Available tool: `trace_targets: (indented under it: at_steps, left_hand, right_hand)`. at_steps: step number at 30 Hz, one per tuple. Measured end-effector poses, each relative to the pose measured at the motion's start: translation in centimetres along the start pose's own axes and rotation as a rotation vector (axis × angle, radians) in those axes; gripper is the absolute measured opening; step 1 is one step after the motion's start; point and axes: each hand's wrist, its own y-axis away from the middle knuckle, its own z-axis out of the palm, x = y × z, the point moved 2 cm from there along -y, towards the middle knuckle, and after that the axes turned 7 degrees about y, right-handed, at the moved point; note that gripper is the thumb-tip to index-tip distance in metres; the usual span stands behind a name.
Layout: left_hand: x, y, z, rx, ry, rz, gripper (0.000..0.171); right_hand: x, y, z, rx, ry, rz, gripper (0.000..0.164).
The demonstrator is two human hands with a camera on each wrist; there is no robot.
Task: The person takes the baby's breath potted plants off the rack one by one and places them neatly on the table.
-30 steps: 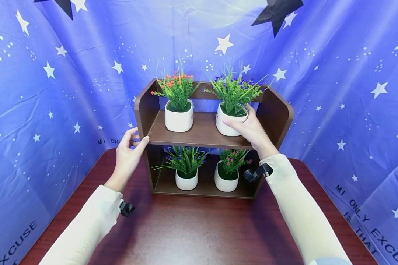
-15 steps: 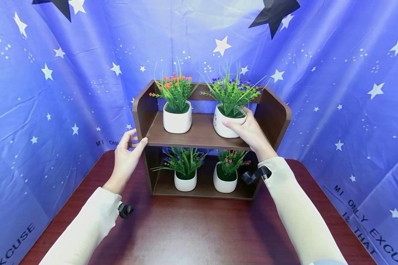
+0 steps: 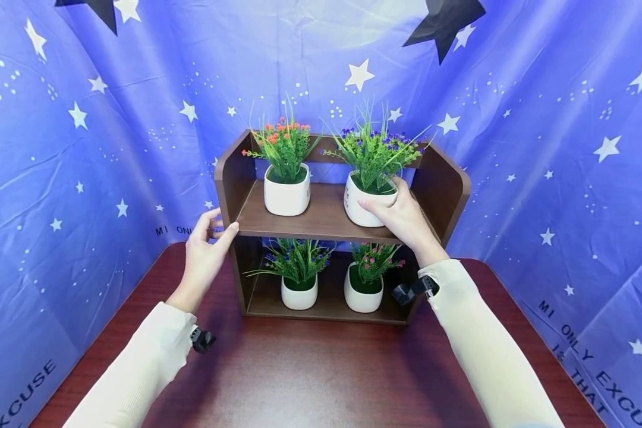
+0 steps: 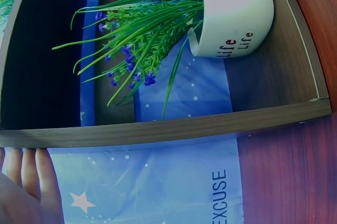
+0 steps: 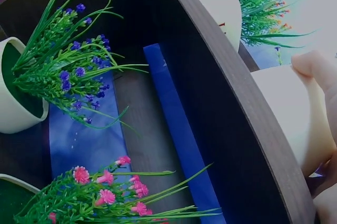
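Observation:
A brown two-tier shelf [image 3: 315,226] stands on the table. My right hand [image 3: 406,220] grips a white pot [image 3: 361,205] of purple flowers [image 3: 380,142] on the upper tier, with the thumb on its front and fingers around its right side. The pot sits near the board's front edge. My left hand [image 3: 205,255] holds the shelf's left side, thumb on the front edge and fingers against the outer face. In the left wrist view, those fingers [image 4: 31,174] meet the side panel [image 4: 174,126].
A white pot of orange flowers [image 3: 287,196] stands upper left. Below are a pot of purple-blue flowers [image 3: 299,294] and one of pink flowers [image 3: 364,297]. The dark red table [image 3: 299,368] extends in front; blue star-print cloth [image 3: 139,119] surrounds it.
My right hand has drawn the purple-flowered pot slightly toward the shelf's front and turned it a little, showing more lettering. My left hand stays at the shelf's side.

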Motion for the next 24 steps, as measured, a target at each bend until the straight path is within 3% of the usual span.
trace_targets:
  at_steps: [5,17,24]
  left_hand:
    - [0.5,0.3,0.1,0.008,-0.006,-0.001,0.042]
    - [-0.6,0.1,0.0,0.003,-0.016,0.012,0.043]
    - [-0.6,0.0,-0.1,0.003,-0.014,0.027,0.042]
  right_hand:
    - [-0.1,0.5,-0.1,-0.014,0.019,-0.015,0.119]
    - [-0.3,1.8,-0.9,-0.012,0.124,-0.059,0.116]
    - [-0.4,3.1,-1.4,-0.035,0.106,-0.070,0.111]
